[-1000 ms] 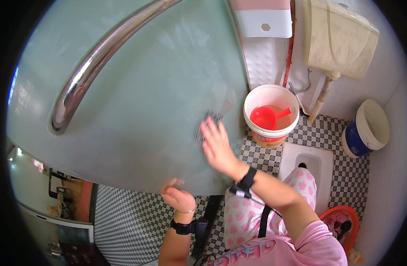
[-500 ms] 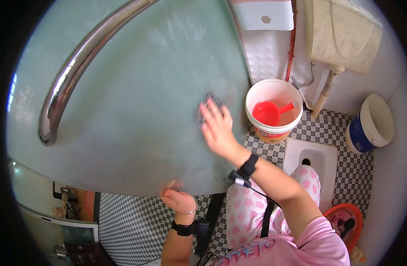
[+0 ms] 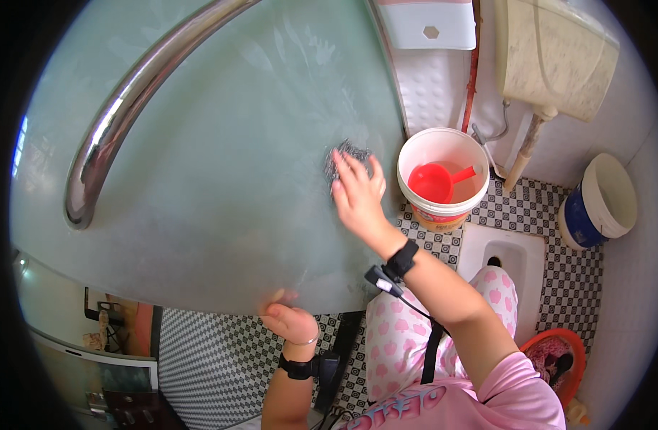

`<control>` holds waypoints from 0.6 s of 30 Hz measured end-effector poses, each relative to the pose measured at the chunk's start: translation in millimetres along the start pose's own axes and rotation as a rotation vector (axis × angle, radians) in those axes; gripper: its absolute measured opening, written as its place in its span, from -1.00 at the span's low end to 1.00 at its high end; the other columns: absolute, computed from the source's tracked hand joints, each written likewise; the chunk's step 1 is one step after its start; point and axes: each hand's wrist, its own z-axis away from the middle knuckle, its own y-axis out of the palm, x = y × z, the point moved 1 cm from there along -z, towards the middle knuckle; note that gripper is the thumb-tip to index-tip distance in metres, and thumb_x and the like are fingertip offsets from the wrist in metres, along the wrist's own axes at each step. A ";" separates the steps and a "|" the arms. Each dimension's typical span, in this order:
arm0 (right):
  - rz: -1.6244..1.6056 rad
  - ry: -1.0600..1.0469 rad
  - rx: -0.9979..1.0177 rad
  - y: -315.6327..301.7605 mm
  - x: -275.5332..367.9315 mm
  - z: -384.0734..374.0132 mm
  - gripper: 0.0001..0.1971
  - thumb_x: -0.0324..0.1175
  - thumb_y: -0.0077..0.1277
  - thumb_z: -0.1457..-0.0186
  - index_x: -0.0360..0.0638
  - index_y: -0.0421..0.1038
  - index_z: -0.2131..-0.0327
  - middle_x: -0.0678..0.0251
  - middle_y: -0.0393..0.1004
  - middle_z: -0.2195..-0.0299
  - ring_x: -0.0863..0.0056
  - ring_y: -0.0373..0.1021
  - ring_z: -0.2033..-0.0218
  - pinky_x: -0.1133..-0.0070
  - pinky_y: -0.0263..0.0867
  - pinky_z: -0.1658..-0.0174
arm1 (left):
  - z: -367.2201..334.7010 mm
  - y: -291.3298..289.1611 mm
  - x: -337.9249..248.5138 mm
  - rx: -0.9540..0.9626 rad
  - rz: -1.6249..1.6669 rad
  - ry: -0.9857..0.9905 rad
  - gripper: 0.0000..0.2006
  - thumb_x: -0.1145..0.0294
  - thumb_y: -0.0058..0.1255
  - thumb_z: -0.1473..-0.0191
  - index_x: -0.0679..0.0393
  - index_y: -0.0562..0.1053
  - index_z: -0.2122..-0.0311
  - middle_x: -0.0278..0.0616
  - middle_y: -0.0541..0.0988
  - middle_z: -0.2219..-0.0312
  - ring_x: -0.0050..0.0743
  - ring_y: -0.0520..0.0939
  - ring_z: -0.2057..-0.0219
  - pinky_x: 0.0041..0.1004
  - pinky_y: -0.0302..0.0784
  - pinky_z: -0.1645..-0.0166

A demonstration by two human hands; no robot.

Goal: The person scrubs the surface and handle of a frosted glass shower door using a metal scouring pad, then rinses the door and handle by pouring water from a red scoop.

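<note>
The person's right hand (image 3: 358,193) lies flat, fingers spread, near the middle of the frame, pressing a grey steel-wool scourer (image 3: 345,156) against a frosted glass door (image 3: 221,179). Only the upper edge of the scourer shows above the fingertips; the rest is hidden under the palm. The grip here is released rather than clenched: the open hand holds the pad to the glass by pressure. A black wristband (image 3: 403,259) with a small clipped device sits on that wrist.

The left hand (image 3: 292,321), at lower centre, curls its fingers over the lower edge of the glass door, its grip closed on that edge. It also wears a black wristband.

A curved chrome handle (image 3: 128,107) runs across the door from the upper middle of the frame down to the left.

Right of the scouring hand, just beside the door's edge, stands a white bucket (image 3: 444,178) with a red scoop (image 3: 435,182) in it. At the upper right hangs a cream cistern (image 3: 558,57) with a pipe below it. A squat toilet pan (image 3: 502,252) is set into the black-and-white checked floor (image 3: 229,358) at right centre. A blue-and-white tub (image 3: 598,204) stands at the far right, and a red basin (image 3: 555,362) shows at the lower right.
</note>
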 end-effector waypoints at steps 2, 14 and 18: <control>-0.093 -0.057 -0.013 1.9 0.6 -0.6 -0.45 -0.42 -0.05 -0.08 0.00 0.19 -0.19 0.13 0.18 -0.15 -0.15 -0.01 -0.17 0.05 -0.04 -0.18 | 0.1 -0.5 2.3 -0.015 -0.008 -0.021 -0.39 -0.27 -0.40 -0.22 0.22 0.29 0.30 -0.21 0.42 0.44 -0.48 0.40 0.47 -0.50 0.35 0.31; -0.405 -0.293 0.030 -23.5 52.5 -12.0 -0.45 -0.57 0.01 0.01 -0.16 0.24 -0.13 -0.03 0.11 -0.20 -0.07 0.13 -0.16 0.23 0.11 -0.20 | -0.7 -3.3 -1.2 0.012 0.008 0.006 -0.40 -0.26 -0.41 -0.22 0.21 0.29 0.28 -0.19 0.43 0.39 -0.48 0.40 0.48 -0.50 0.35 0.31; -0.382 -0.124 0.135 -4.0 5.8 44.3 -0.42 -0.59 0.00 0.01 -0.20 0.18 -0.15 -0.03 0.13 -0.21 -0.06 0.07 -0.23 0.23 0.04 -0.25 | -1.7 0.2 2.0 0.036 0.023 0.061 -0.40 -0.24 -0.38 -0.22 0.23 0.32 0.32 -0.19 0.44 0.36 -0.49 0.44 0.48 -0.56 0.40 0.40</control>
